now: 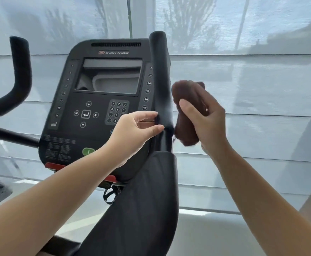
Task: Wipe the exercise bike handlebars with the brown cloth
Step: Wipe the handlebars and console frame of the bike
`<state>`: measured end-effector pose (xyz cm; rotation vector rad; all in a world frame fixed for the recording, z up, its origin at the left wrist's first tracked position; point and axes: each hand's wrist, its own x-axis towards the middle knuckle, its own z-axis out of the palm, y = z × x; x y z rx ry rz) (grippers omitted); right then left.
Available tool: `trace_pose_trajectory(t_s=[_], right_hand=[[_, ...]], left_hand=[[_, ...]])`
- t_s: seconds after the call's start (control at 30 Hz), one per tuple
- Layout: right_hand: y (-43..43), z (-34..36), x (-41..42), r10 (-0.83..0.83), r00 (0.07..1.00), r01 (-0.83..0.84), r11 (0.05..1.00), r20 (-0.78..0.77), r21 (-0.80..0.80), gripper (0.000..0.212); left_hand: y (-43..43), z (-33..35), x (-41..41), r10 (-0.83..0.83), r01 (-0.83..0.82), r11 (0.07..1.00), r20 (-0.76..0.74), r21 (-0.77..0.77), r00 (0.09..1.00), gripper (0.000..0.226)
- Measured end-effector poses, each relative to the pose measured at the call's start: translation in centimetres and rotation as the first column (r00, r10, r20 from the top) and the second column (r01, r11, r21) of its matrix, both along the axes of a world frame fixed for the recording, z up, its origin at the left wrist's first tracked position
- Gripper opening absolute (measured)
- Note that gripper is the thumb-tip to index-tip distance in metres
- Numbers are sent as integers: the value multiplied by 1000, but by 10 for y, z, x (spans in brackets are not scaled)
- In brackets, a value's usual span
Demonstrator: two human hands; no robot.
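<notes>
Here, the brown cloth [187, 108] is bunched into a thick roll and sits just to the right of the right handlebar [160, 74], about level with the lower end of that bar's black grip. The right hand [206, 124] grips it: the thumb lies across the front of the roll and the fingers wrap round its far side. The lower part of the cloth comes right up to the bar's edge, but blur hides whether the two touch.

The right handlebar stands nearly upright, a black padded post rising past the right edge of the console [95, 137]. From the other side the left hand [132, 130] reaches it with fingers loosely extended and slightly spread. The forefinger and thumb tips meet the bar's left edge near the bottom of the grip, without wrapping round it.

Below the bar a broad black padded arm [151, 200] slopes down toward the camera. The console carries the name STAR TRAC, a dark screen [110, 76], a number keypad [117, 111], arrow buttons and a green button [88, 151] partly hidden by the left wrist. Far to the left the left handlebar [20, 71] curves upward, well apart from both hands. Behind everything hangs a pale translucent window shade [252, 85].
</notes>
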<state>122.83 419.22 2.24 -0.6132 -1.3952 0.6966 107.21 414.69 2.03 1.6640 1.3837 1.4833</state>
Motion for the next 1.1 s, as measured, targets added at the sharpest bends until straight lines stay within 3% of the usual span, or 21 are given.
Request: trace_pose_trajectory(t_s=[0.13,0.33,0.4,0.5,0.57,0.77,1.1], right_hand=[[49,17,-20,-94,991,88,994,95,63,43],[42,-53,-17,184,977,-187,982,-108,-24,40],[42,-61,-13,253,958,-256,967,-132,0,41],[61,-37,-5,264,963,-253,955,-56,153,44],[83,-15,-7,255,962,-232,952,-101,198,45],[101,-1,-31,342,925,-314,933,-163,173,47],[98,-7,-36,337,922,-298,933,-192,203,48]], left_hand=[[5,7,5,22,-23,996,-13,-86,1000,44],[4,13,14,165,-171,985,-143,-27,976,26],[5,15,18,213,-219,976,-180,-14,960,32],[5,18,25,271,-275,961,-212,12,939,40],[5,18,29,306,-312,950,-204,4,930,40],[1,18,43,375,-387,920,-145,-67,916,40],[-5,26,61,489,-534,837,-276,-118,827,29]])
